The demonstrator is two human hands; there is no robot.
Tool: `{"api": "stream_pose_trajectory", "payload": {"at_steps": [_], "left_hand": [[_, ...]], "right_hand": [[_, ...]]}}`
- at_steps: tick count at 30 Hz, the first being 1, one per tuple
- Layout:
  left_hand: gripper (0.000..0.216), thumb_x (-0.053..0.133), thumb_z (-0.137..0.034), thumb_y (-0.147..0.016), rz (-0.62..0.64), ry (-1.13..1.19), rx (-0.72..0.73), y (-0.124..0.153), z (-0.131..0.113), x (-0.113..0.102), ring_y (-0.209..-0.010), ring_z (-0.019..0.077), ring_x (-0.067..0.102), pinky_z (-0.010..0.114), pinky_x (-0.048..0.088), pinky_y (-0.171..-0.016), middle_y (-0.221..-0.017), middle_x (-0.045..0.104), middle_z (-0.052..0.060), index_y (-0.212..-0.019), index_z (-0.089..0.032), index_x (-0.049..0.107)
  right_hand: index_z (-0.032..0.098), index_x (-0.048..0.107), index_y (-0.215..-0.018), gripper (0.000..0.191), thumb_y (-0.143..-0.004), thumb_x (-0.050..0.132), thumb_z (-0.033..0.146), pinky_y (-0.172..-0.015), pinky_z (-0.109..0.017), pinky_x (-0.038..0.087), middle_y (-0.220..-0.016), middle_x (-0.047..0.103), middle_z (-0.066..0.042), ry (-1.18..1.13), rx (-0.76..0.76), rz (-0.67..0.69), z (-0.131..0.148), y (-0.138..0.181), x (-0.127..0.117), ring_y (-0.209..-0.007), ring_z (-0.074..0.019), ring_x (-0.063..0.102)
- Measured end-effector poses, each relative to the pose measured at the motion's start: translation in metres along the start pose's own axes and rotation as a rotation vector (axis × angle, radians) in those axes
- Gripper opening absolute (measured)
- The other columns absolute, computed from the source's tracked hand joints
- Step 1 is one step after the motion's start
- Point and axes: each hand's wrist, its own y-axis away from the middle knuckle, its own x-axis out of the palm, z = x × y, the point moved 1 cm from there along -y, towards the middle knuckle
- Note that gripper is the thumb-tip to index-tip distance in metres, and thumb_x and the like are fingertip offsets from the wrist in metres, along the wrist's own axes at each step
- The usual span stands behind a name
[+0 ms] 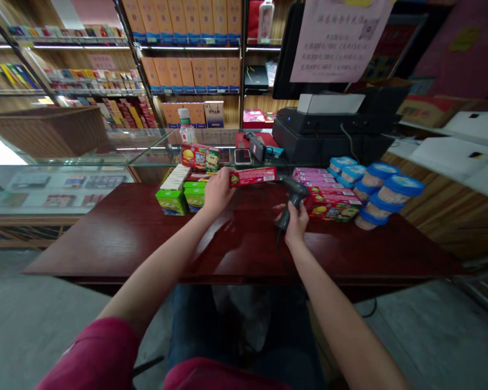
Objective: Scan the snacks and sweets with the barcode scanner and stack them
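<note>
Scanning step, apparently: red box (250,177) held above table (244,244), gripped near left end by closed fingers of left hand (218,190); dark scanner (296,188), handle wrapped by fingers of right hand (296,219), head near barcode (269,177). Presumably called for next: steady aim, trigger squeeze.

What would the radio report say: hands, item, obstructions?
Left hand gripping red box. Right hand holding scanner, nose near box's barcode end. Nothing visible between them.

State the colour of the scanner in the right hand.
The scanner is dark grey, best seen in the head view.
</note>
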Motion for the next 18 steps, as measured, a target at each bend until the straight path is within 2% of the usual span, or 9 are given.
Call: {"api": "stream_pose_trajectory", "payload": {"at_steps": [4,7,13,18], "left_hand": [[0.038,0.059,-0.011,-0.092,0.048,0.029,-0.076,0.017,-0.02,0.058,-0.12,0.0298,0.068,0.038,0.055,-0.1,-0.128,0.07,0.011,-0.127,-0.026,0.057],[0.038,0.057,-0.01,-0.092,0.085,0.044,-0.124,0.022,-0.023,0.08,-0.123,0.0296,0.067,0.038,0.055,-0.101,-0.13,0.07,0.011,-0.128,-0.025,0.057],[0.034,0.056,-0.011,-0.094,0.097,0.046,-0.134,0.02,-0.019,0.086,-0.122,0.0304,0.067,0.04,0.054,-0.103,-0.129,0.07,0.014,-0.126,-0.022,0.058],[0.036,0.057,-0.01,-0.094,0.102,0.053,-0.124,0.02,-0.018,0.087,-0.12,0.031,0.068,0.04,0.055,-0.101,-0.129,0.07,0.013,-0.127,-0.022,0.058]], "right_hand": [[0.022,0.061,-0.1,0.04,-0.08,0.077,0.053,-0.041,-0.023,0.05,-0.069,0.076,0.002,0.055,0.086,0.149,0.016,0.006,-0.031,-0.04,-0.0112,0.058],[0.022,0.062,-0.098,0.038,-0.082,0.076,0.054,-0.041,-0.023,0.05,-0.069,0.076,0.0,0.094,0.175,0.261,0.023,0.012,-0.043,-0.041,-0.0117,0.058],[0.022,0.061,-0.096,0.04,-0.081,0.08,0.054,-0.039,-0.022,0.049,-0.068,0.076,-0.001,0.16,0.24,0.328,0.023,0.015,-0.039,-0.041,-0.0116,0.058],[0.022,0.061,-0.096,0.041,-0.08,0.082,0.054,-0.038,-0.021,0.048,-0.067,0.074,0.001,0.186,0.221,0.314,0.024,0.016,-0.037,-0.04,-0.0111,0.057]]}}
